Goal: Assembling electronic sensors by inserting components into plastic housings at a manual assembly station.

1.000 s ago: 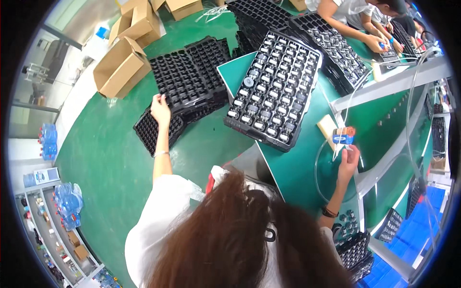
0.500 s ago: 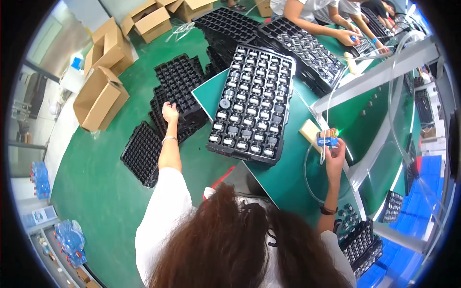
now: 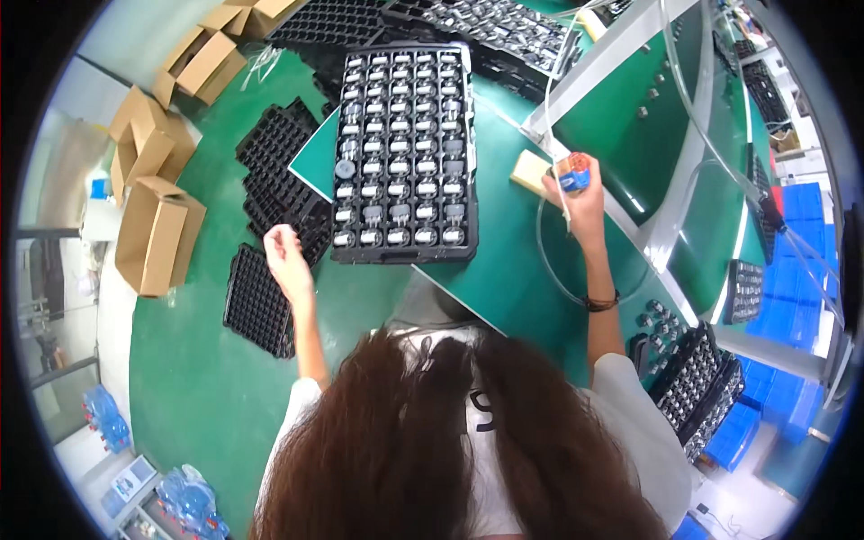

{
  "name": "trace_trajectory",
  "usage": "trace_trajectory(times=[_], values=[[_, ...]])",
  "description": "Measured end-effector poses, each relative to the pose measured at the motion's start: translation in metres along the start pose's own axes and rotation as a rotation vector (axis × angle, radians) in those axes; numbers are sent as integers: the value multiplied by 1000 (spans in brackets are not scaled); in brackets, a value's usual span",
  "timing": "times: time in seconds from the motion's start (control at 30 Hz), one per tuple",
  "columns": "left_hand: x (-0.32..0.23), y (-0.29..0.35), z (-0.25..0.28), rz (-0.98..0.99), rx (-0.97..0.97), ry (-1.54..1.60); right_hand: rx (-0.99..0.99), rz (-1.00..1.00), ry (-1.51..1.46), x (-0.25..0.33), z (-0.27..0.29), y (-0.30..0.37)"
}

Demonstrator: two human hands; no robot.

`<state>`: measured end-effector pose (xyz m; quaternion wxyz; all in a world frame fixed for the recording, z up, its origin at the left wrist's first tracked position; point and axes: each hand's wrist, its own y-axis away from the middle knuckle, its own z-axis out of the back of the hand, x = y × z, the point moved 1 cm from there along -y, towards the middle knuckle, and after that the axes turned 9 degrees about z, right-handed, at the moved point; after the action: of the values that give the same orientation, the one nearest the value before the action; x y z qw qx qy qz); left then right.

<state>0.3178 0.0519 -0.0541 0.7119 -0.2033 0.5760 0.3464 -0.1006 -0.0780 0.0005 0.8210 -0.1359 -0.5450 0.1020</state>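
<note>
My right hand (image 3: 587, 209) is wrapped round a small blue and orange device (image 3: 574, 174), whose exact kind I cannot make out. It is raised beside a pale yellow block (image 3: 531, 171) at the table edge. On the left, my left hand (image 3: 286, 256) hovers over the black empty trays with its fingers curled together; whatever they hold, if anything, is hidden. Between the hands lies a large black tray (image 3: 405, 255) filled with rows of small silver and black cylindrical parts. One round grey part (image 3: 344, 169) sits at its left side.
Stacked black trays (image 3: 274, 153) and a lower tray (image 3: 256, 301) stand at left. Open cardboard boxes (image 3: 162, 234) line the far left. A grey metal frame (image 3: 621, 54) and a clear hose (image 3: 543, 256) flank my right arm. Filled trays (image 3: 693, 378) sit at lower right.
My left hand has drawn back from the stacked trays toward me. The right hand still holds the device, now turned with its orange end facing up. The whole view has shifted.
</note>
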Motion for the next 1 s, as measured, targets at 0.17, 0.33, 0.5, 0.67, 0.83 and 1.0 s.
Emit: trace_trajectory(times=[0.17,0.33,0.5,0.67,0.83,1.0], values=[[-95,112,-47,-573,307,-325,-44,46,-4,3,-2,-7],[-106,109,-108,-681,604,-481,-32,16,-112,-24,6,-5],[-109,98,-113,-635,675,-505,-81,9,-177,-24,17,9],[-116,87,-116,-402,877,-409,-260,-15,-279,-45,57,1],[-121,91,-114,-258,944,-167,-518,-30,4,-81,105,-45],[-117,109,-123,303,1182,299,-587,25,276,-126,129,-91]])
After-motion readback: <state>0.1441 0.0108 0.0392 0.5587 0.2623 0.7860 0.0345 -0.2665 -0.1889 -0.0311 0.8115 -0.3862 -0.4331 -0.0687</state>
